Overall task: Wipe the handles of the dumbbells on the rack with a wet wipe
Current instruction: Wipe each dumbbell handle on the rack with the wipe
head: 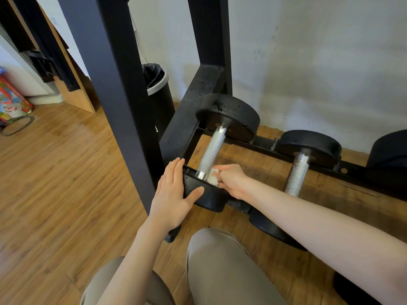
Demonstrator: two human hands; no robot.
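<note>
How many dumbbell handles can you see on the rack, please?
2: the left handle, with the right hand holding the wipe at its near end, and the right handle. Another dumbbell is cut off at the right edge.

Two dumbbells (pixel 222 150) side by side on rack (pixel 264 145), bin (pixel 159 93) seemingly behind.

Left hand (pixel 174 190) flat, fingers straight, pressing near dumbbell head (pixel 204 194); right hand (pixel 231 179) curled just beside it, pinching wipe (pixel 213 178).

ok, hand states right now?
Left hand: open, fingers straight, resting on the dumbbell near head.
Right hand: closed, gripping the wipe against the handle.
</note>
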